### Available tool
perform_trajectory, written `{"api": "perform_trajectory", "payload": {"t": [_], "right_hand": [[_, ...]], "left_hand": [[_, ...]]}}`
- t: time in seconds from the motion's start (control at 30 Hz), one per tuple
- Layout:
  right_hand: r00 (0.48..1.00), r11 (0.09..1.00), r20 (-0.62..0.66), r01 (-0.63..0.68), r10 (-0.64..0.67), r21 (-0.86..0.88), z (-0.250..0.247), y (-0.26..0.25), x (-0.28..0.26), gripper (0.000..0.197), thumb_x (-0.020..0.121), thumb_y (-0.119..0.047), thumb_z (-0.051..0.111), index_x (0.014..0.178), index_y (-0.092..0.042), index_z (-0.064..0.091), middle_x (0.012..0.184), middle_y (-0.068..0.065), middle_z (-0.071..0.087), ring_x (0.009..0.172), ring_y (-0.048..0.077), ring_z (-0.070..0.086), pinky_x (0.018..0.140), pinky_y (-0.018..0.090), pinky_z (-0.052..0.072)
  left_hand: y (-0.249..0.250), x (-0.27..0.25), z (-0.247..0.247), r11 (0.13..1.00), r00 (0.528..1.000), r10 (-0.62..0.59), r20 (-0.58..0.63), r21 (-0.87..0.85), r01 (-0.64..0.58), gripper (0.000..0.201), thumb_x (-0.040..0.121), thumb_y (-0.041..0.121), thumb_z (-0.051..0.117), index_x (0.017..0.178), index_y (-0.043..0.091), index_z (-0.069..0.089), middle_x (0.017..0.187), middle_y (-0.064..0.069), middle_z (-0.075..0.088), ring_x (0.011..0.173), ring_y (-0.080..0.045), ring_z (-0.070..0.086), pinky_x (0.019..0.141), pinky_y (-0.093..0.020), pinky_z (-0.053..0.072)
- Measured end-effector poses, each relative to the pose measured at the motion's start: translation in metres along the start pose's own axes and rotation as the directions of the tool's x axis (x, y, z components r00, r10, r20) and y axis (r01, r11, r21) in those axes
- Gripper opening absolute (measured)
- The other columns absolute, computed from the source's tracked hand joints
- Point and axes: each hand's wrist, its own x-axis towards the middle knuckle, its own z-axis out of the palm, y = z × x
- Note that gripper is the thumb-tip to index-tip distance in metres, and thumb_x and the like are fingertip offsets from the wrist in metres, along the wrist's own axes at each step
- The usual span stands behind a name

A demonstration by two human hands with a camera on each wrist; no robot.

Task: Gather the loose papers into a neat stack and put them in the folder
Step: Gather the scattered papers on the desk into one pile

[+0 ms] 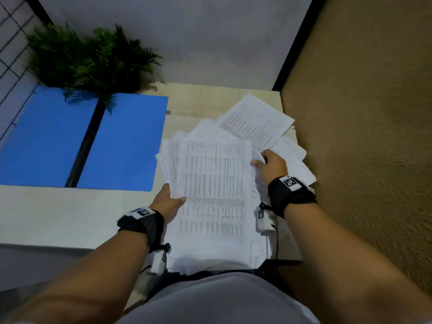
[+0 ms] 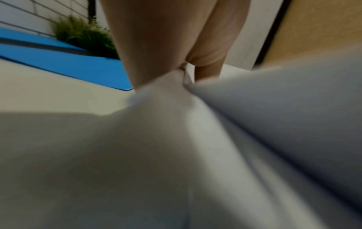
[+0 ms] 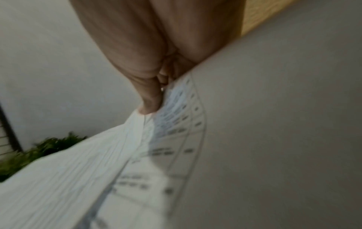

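Centre frame: left hand [image 1: 168, 200] and right hand [image 1: 271, 165] both grip an uneven paper stack [image 1: 212, 190] by its side edges. More loose sheets [image 1: 256, 120] upper right on worktop [image 1: 58, 213]. Open blue folder [image 1: 121, 146] at left, beside plant [image 1: 88, 59].

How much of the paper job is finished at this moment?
Done: the blue folder lies open. In hand: the left hand and right hand grip the paper bundle, its edges still uneven. Left: loose sheets remain on the desk; then squaring and filing.
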Motion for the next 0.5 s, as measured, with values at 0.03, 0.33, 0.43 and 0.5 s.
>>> {"api": "perform_trajectory", "payload": {"t": [0.03, 0.33, 0.43, 0.5], "right_hand": [[0.999, 1.0, -0.045, -0.026, 0.025, -0.005, -0.003, 0.005, -0.002, 0.011, 0.094, -0.012, 0.054, 0.086, -0.007, 0.05, 0.073, 0.003, 0.05, 0.075, 0.021, 0.048, 0.06, 0.022, 0.039], [0.962, 0.96, 0.127, -0.255, 0.241, 0.115, 0.049, 0.038, -0.051, 0.017, 0.099, -0.015, 0.031, 0.109, -0.007, 0.043, 0.104, 0.011, 0.052, 0.092, 0.023, 0.051, 0.082, 0.03, 0.04], [0.944, 0.977, 0.269, -0.21, 0.191, 0.045, 0.061, 0.024, -0.061, 0.009, 0.102, -0.016, 0.03, 0.102, -0.011, 0.037, 0.099, 0.01, 0.049, 0.087, 0.02, 0.048, 0.076, 0.027, 0.037], [0.929, 0.986, 0.332, -0.163, 0.163, -0.027, 0.062, 0.018, -0.055, 0.017, 0.1, -0.021, 0.033, 0.1, -0.008, 0.044, 0.1, 0.012, 0.054, 0.087, 0.022, 0.049, 0.076, 0.029, 0.039]], "left_hand": [[0.0, 0.0, 0.003, 1.0, 0.999, -0.006, -0.035, 0.004, 0.006, 0.051, 0.085, 0.032, 0.064, 0.131, 0.019, 0.045, 0.131, -0.002, 0.06, 0.119, -0.026, 0.058, 0.107, -0.049, 0.043], [0.013, -0.013, 0.02, 1.0, 0.983, 0.021, -0.185, 0.012, -0.019, 0.044, 0.098, 0.032, 0.051, 0.136, 0.011, 0.041, 0.127, -0.005, 0.056, 0.115, -0.026, 0.055, 0.103, -0.04, 0.043], [0.007, -0.008, 0.017, 0.999, 0.987, 0.035, -0.157, 0.024, -0.032, 0.054, 0.093, 0.03, 0.062, 0.14, 0.015, 0.038, 0.128, -0.001, 0.055, 0.115, -0.023, 0.055, 0.104, -0.04, 0.044], [0.004, -0.005, 0.015, 0.999, 0.989, 0.039, -0.14, 0.028, -0.036, 0.058, 0.091, 0.028, 0.065, 0.141, 0.016, 0.038, 0.133, -0.002, 0.056, 0.12, -0.025, 0.055, 0.106, -0.042, 0.043]]}}
